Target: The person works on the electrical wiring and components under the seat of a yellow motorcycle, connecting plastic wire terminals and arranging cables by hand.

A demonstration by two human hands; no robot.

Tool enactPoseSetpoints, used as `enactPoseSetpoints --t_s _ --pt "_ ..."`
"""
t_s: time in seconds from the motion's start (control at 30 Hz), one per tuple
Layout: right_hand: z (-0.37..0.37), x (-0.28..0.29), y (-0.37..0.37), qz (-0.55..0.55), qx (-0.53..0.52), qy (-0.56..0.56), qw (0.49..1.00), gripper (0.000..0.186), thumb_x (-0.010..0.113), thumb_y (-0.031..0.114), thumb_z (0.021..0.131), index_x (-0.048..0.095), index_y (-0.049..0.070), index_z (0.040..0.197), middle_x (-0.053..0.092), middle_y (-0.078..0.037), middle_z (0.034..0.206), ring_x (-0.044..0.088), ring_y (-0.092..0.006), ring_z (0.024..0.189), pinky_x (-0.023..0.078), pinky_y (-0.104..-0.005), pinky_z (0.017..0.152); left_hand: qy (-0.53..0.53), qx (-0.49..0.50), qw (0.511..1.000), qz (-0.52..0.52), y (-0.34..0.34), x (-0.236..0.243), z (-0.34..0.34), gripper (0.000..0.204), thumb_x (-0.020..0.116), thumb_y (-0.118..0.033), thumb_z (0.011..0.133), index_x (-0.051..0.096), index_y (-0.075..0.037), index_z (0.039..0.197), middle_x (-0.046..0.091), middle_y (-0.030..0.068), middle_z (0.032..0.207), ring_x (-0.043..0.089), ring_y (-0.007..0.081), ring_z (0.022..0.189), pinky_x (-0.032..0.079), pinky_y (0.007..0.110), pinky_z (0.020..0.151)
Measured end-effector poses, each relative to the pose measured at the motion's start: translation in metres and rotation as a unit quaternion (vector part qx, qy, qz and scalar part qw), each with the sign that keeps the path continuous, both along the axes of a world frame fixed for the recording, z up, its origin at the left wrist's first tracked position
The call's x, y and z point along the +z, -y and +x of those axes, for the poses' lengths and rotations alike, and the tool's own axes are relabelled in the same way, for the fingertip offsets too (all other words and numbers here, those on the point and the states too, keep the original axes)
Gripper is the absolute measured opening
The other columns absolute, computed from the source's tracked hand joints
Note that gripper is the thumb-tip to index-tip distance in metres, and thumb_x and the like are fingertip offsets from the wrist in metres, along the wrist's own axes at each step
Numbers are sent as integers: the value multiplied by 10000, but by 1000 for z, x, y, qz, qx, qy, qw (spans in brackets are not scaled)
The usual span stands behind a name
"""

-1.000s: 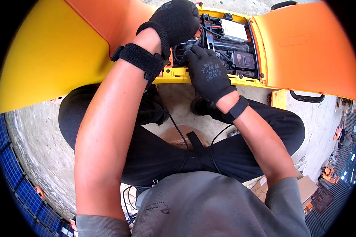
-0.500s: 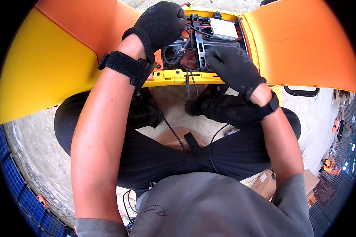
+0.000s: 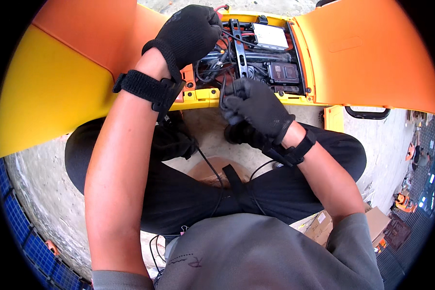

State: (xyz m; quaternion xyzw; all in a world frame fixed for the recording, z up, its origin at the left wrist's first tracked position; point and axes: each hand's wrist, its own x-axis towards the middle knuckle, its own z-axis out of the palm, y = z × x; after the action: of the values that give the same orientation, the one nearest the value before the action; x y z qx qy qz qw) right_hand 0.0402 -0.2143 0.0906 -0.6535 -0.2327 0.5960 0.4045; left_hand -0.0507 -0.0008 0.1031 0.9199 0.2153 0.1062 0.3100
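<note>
Reaching with the black-gloved left hand (image 3: 182,38) over the far left corner of an open, yellow-rimmed bay (image 3: 292,100); curled into a closed fist, with the fingertips hidden: cannot tell what, if anything, lies within. Just beyond those knuckles, near the bay's far edge, a curved red cable (image 3: 219,8). Bending the right arm in to the near edge with the right hand (image 3: 256,106), also black-gloved, thumb and fingers bunched and blurred by motion; touching or just beside a thin black cable (image 3: 222,92) running out over that near edge, left of its middle. Cannot tell whether gripped or only brushed. Inside the bay, toward the left edge, a tangle of dark wires (image 3: 212,70); right of that, reaching from far edge toward near edge, a black slotted bracket (image 3: 239,50). Close to the far right corner, a flat silver-white box (image 3: 269,37); close to the near right corner, a square dark module (image 3: 283,72). Flanking the bay, a broad orange panel (image 3: 372,53) past its right edge and a yellow-and-orange panel (image 3: 58,92) past its left. Straddled below the near edge by black-trousered legs (image 3: 183,203), knees wide apart over a pale floor (image 3: 48,183).
</note>
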Motion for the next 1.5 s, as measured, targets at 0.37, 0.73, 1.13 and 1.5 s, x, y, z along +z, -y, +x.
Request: enactPoseSetpoints --t_s 0.37,0.73,1.13,1.5 --pt "19 -22 -25 153 143 380 901 308 732 146 878 590 -22 1094 702 -158 884 682 -241 770 537 -347 722 -9 1 999 -30 0 2 0 257 614 -171 955 697 14 1112 711 137 881 662 198 734 556 341 718" --pt "12 -20 -42 236 245 458 821 408 650 153 923 597 49 1315 704 -214 1007 697 -359 919 554 -414 798 19 -23 999 23 -9 -13 -6 228 599 -170 963 696 6 1070 716 138 929 674 234 817 543 356 784" --pt "8 -36 -65 163 161 439 869 446 719 168 856 575 50 1260 688 -206 1094 662 -389 1018 525 -444 866 49 64 988 -130 15 21 1 123 611 -82 784 669 23 811 662 241 749 642 320 680 508 394 672" --pt "3 -36 -81 170 215 434 858 318 711 180 867 658 74 1162 713 -172 1065 682 -352 999 540 -437 877 64 51 996 -45 10 10 -3 142 628 -95 804 689 21 857 667 214 739 652 298 689 514 387 667"
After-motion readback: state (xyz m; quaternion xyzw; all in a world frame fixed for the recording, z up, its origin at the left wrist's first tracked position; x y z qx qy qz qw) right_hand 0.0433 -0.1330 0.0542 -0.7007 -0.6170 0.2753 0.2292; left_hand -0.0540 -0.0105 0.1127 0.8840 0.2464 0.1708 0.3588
